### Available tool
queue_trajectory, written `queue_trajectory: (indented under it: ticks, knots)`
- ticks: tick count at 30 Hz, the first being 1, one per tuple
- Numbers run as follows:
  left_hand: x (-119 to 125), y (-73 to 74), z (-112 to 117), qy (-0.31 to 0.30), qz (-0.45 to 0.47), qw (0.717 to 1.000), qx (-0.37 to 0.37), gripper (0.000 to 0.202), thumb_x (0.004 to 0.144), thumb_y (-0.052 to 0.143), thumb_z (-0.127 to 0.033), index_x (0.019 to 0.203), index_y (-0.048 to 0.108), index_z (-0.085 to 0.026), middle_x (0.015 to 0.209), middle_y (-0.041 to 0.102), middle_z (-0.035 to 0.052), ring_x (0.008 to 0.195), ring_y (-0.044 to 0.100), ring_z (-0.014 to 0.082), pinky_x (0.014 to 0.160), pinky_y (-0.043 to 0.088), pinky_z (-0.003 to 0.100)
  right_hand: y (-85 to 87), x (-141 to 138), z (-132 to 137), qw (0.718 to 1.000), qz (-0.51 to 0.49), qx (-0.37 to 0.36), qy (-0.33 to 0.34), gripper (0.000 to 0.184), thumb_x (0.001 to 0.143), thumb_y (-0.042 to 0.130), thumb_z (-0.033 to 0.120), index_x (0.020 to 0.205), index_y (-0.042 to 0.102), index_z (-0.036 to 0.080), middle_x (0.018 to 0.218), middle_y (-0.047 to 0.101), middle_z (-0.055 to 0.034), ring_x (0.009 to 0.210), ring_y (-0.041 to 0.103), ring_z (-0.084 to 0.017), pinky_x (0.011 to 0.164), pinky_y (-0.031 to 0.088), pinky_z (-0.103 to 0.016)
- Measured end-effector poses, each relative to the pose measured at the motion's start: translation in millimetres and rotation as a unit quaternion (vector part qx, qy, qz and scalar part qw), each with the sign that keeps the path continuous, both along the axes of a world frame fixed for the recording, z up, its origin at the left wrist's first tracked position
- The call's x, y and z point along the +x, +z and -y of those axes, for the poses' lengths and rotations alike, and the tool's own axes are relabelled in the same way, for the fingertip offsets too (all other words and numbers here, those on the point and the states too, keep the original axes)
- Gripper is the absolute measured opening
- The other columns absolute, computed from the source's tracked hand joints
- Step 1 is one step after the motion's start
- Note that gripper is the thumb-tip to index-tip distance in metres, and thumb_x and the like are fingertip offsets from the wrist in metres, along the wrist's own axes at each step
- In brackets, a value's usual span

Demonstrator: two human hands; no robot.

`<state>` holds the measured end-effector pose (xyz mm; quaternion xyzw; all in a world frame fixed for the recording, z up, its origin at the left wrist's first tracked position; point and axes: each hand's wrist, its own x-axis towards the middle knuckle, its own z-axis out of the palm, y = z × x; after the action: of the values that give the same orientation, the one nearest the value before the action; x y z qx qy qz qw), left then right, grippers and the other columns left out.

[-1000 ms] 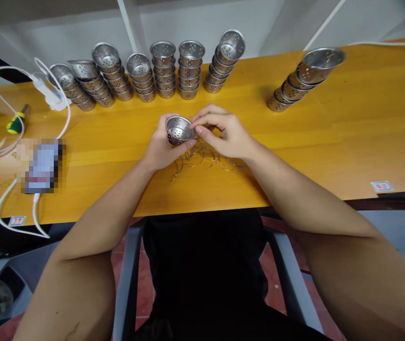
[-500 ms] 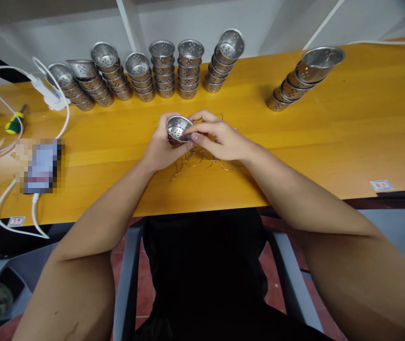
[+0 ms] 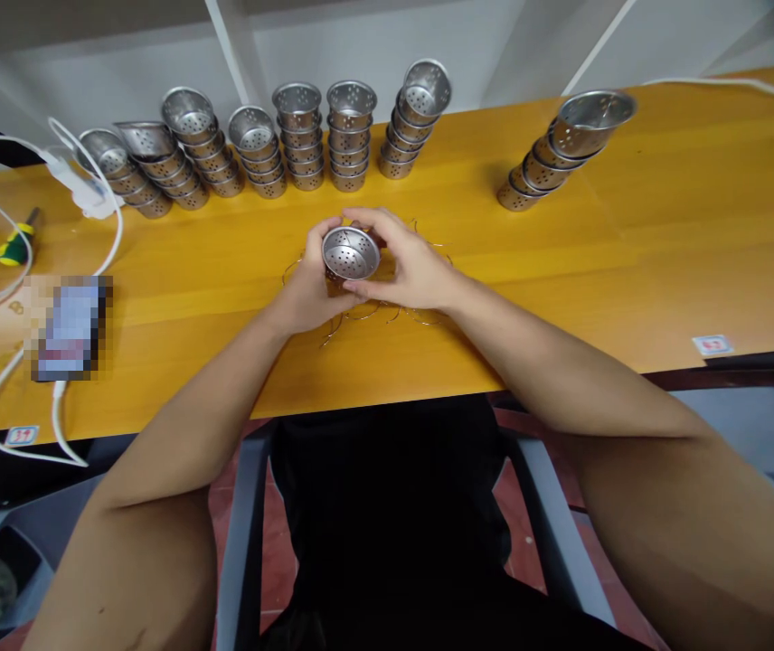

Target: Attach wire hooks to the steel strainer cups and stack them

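Observation:
A perforated metal cup [image 3: 352, 255] is held above the table, its open mouth turned up toward me. My left hand [image 3: 306, 285] grips its left side, with the thumb beneath the rim. Around its right side my right hand [image 3: 407, 262] is closed, fingers over the far edge and thumb at the near edge. A thin wire crosses the upper part of the cup's inside. Several thin bent wires [image 3: 363, 316] lie on the table under and around my hands, partly hidden by them.
Stacks of perforated metal cups [image 3: 306, 149] line the table's back, with another leaning stack [image 3: 542, 163] farther right. At left are a phone [image 3: 70, 330] with a white cable, a white plug [image 3: 92, 194] and a green-yellow screwdriver [image 3: 17, 242]. Number labels [image 3: 22, 436] mark the front edge.
My right fingers have come out of the cup's mouth and now wrap its right side. The cup faces me more squarely. The whole view has shifted slightly.

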<state>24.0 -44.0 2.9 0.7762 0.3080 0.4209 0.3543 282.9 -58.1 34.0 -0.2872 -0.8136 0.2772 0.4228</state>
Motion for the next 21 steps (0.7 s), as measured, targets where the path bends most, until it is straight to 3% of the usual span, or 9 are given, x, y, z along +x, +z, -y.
queue_trajectory:
  ticks: [3,5,9,14,18,21]
  knots:
    - [-3.9,-10.8,-3.0,-0.024,0.008,0.999,-0.02,0.143,0.081,0.124,-0.079,0.186,0.036,-0.037,0.184,0.064,0.0206,0.162,0.074,0.0474,0.122,0.078,0.067,-7.3,10.0,-12.6,0.999,0.001,0.012,-0.03,0.11,0.099,0.107,0.074,0.188,0.065,0.027,0.178,0.074,-0.0226,0.166,0.07,-0.051,0.15,0.056,-0.073]
    - [-7.7,-18.5,-7.0,-0.008,0.013,1.0,-0.016,0.14,0.084,0.123,-0.073,0.189,0.037,-0.037,0.186,0.064,0.0234,0.156,0.079,0.0443,0.112,0.081,0.061,-13.4,23.5,-26.3,0.998,0.003,0.014,-0.063,0.113,0.098,0.106,0.078,0.188,0.063,0.025,0.178,0.073,-0.0231,0.164,0.07,-0.051,0.149,0.056,-0.072]
    - [-14.8,-23.3,-11.5,0.014,0.004,1.0,-0.008,0.12,0.093,0.116,-0.059,0.189,0.046,-0.039,0.184,0.068,0.0203,0.15,0.082,0.0367,0.111,0.081,0.052,-16.7,65.1,-53.1,0.981,0.083,-0.031,-0.175,0.119,0.094,0.105,0.082,0.187,0.061,0.023,0.181,0.071,-0.0252,0.167,0.07,-0.057,0.149,0.056,-0.075]
    - [-19.5,-18.5,-8.3,-0.001,-0.008,1.0,-0.004,0.098,0.106,0.103,-0.05,0.187,0.049,-0.041,0.188,0.069,0.017,0.157,0.081,0.0337,0.117,0.081,0.052,0.2,117.8,-64.8,0.911,0.229,-0.121,-0.322,0.086,0.093,0.102,0.063,0.165,0.078,0.023,0.162,0.083,-0.0232,0.149,0.081,-0.057,0.139,0.067,-0.076]
    - [-21.8,-16.7,-6.5,0.019,-0.014,1.0,0.003,0.089,0.107,0.101,-0.039,0.184,0.054,-0.038,0.185,0.071,0.0168,0.155,0.082,0.0307,0.114,0.081,0.044,11.7,146.6,-58.2,0.875,0.281,-0.174,-0.354,0.069,0.092,0.099,0.054,0.152,0.083,0.025,0.143,0.09,-0.0201,0.13,0.088,-0.054,0.122,0.075,-0.075]
    - [-22.7,-14.6,-6.1,0.02,-0.019,1.0,0.01,0.086,0.109,0.099,-0.035,0.183,0.056,-0.035,0.184,0.072,0.017,0.154,0.082,0.0288,0.114,0.08,0.04,17.4,168.3,-41.0,0.864,0.302,-0.185,-0.357,0.065,0.09,0.101,0.055,0.145,0.083,0.027,0.139,0.089,-0.0207,0.131,0.087,-0.055,0.122,0.073,-0.075]
